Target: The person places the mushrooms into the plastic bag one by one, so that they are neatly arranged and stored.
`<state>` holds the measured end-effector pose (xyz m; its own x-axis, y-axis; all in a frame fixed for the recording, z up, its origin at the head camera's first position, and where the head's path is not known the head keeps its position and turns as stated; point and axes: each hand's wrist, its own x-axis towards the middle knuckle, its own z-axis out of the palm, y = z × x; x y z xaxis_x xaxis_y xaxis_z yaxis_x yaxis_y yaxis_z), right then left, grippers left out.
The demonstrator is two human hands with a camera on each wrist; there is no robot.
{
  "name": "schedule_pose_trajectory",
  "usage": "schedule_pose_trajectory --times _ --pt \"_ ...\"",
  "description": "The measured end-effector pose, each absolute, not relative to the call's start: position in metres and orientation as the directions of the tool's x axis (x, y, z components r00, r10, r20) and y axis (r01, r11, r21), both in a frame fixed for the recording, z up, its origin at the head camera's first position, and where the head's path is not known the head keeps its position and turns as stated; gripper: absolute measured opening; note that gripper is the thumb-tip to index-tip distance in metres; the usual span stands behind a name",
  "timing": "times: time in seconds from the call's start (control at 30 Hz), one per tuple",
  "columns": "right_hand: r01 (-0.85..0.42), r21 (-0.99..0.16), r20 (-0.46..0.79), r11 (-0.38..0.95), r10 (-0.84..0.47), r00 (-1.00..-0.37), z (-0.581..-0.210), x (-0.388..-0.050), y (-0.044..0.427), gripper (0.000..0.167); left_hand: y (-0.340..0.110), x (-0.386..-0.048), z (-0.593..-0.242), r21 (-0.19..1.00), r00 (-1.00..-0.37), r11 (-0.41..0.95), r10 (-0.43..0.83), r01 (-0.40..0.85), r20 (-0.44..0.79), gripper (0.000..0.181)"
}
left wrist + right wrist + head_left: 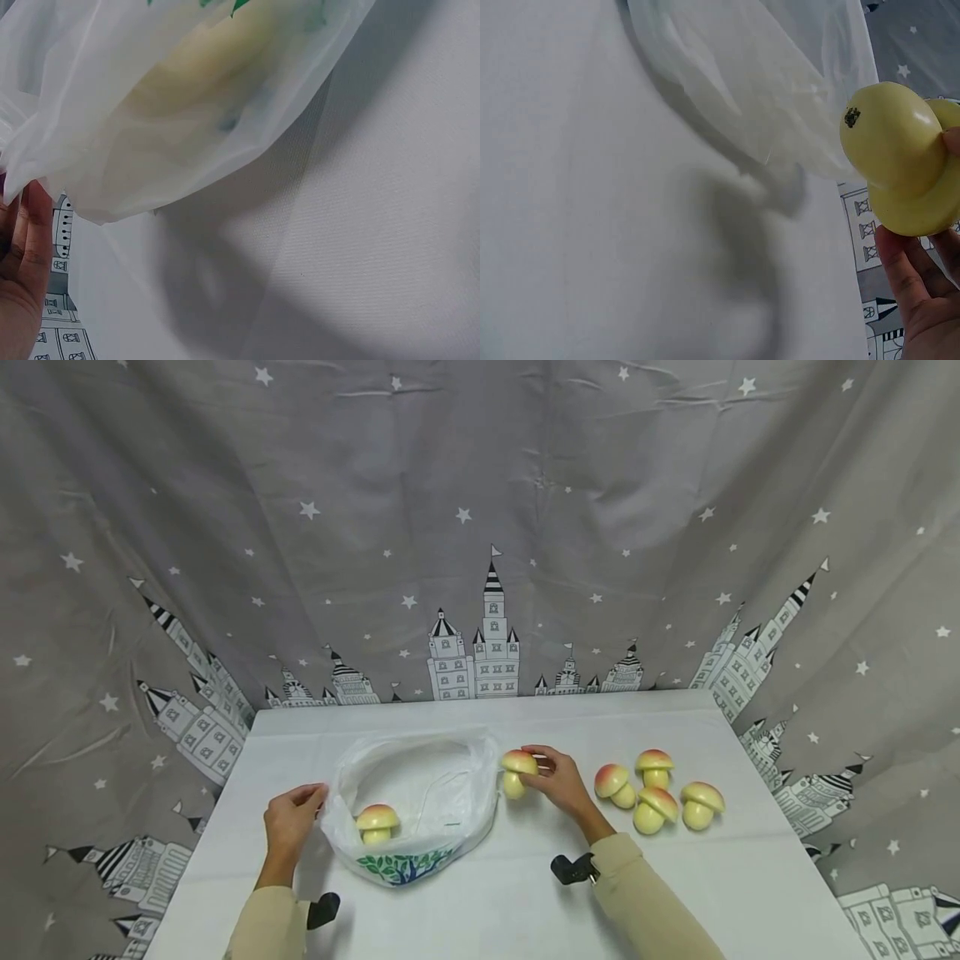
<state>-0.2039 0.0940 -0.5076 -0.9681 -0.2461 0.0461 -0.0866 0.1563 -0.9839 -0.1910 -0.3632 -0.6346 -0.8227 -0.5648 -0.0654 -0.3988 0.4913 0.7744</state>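
Note:
A white plastic bag (468, 827) with a green and blue tree print lies with its mouth spread, and one toy mushroom (377, 823) is inside it. My left hand (290, 820) pinches the bag's left edge; in the left wrist view the fingers of the left hand (22, 262) are against the plastic (150, 165). Just right of the bag, my right hand (558, 783) grips a yellow mushroom (516, 783) with a reddish cap. The right wrist view shows this mushroom (892, 139) tilted, its stem end towards the camera, between thumb and fingers of the right hand (930, 300).
Several more toy mushrooms (655, 811) stand or lean in a group on the white table (480, 918), right of my right hand. A grey curtain (480, 468) with stars and castles hangs behind the table and down both sides.

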Motion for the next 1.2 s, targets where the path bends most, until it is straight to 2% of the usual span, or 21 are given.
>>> schedule_pose_trajectory --times 0.17,0.43,0.6,0.7,0.83,0.9,1.1,1.2 --pt "-0.113 -0.979 0.068 0.168 -0.256 -0.964 -0.502 -0.205 0.086 0.046 -0.361 -0.188 -0.627 0.763 -0.826 0.510 -0.561 -0.397 -0.055 0.049" --pt "-0.148 -0.970 0.087 0.192 -0.293 -0.952 -0.493 -0.207 0.072 0.045 -0.349 -0.177 -0.589 0.815 -0.838 0.421 -0.529 -0.398 -0.136 0.042" --pt "-0.156 -0.964 0.084 0.216 -0.311 -0.947 -0.490 -0.207 0.061 0.045 -0.360 -0.185 -0.615 0.779 -0.845 0.499 -0.530 -0.380 -0.073 0.051" --pt "-0.159 -0.963 0.081 0.217 -0.330 -0.941 -0.490 -0.207 0.055 0.045 -0.365 -0.190 -0.631 0.768 -0.831 0.507 -0.553 -0.391 -0.057 0.052" --pt "-0.159 -0.968 0.079 0.192 -0.371 -0.925 -0.488 -0.206 0.045 0.046 -0.366 -0.191 -0.635 0.779 -0.825 0.499 -0.563 -0.381 -0.043 0.049" --pt "-0.159 -0.970 0.077 0.186 -0.387 -0.919 -0.487 -0.206 0.041 0.047 -0.365 -0.189 -0.629 0.771 -0.828 0.510 -0.560 -0.381 -0.038 0.048" --pt "-0.178 -0.968 0.095 0.174 -0.404 -0.910 -0.500 -0.212 0.030 0.047 -0.348 -0.175 -0.585 0.843 -0.843 0.405 -0.529 -0.355 -0.100 0.039" --pt "-0.190 -0.963 0.101 0.191 -0.398 -0.912 -0.515 -0.217 0.025 0.046 -0.348 -0.175 -0.585 0.840 -0.845 0.408 -0.525 -0.357 -0.105 0.039"
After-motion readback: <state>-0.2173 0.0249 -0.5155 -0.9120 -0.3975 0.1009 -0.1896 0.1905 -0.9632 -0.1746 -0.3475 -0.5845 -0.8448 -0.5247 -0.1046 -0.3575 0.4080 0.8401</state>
